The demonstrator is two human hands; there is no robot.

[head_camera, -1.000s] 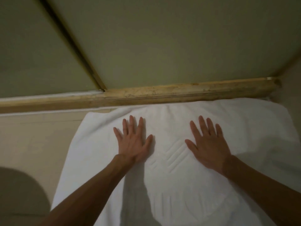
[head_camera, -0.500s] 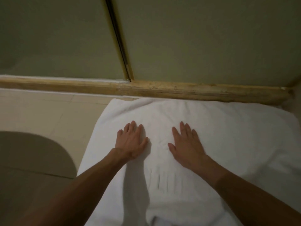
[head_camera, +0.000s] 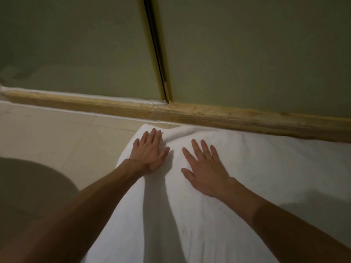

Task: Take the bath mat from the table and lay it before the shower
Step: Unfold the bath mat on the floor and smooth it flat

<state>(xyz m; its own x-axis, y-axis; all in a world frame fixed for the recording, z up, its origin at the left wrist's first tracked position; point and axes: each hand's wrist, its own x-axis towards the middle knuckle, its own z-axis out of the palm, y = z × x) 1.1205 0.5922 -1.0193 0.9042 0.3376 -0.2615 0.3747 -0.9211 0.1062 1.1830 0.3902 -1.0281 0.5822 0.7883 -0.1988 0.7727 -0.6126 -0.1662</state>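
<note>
The white bath mat (head_camera: 266, 177) lies spread on the tiled floor, its far edge against the worn wooden threshold (head_camera: 218, 114) of the shower. My left hand (head_camera: 149, 153) presses flat on the mat near its far left corner, fingers straight. My right hand (head_camera: 204, 168) lies flat on the mat just to the right, fingers spread. A small ridge of cloth rises between the two hands near the far edge.
Frosted greenish shower doors (head_camera: 247, 54) with a gold-framed seam (head_camera: 157, 54) stand behind the threshold. Beige floor tiles (head_camera: 57, 139) extend to the left. A dark rounded shape (head_camera: 28, 186) sits at the lower left.
Both hands have slid left and toward the mat's far left corner, staying flat on it. The camera view has shifted left, so the door seam now appears nearer the middle.
</note>
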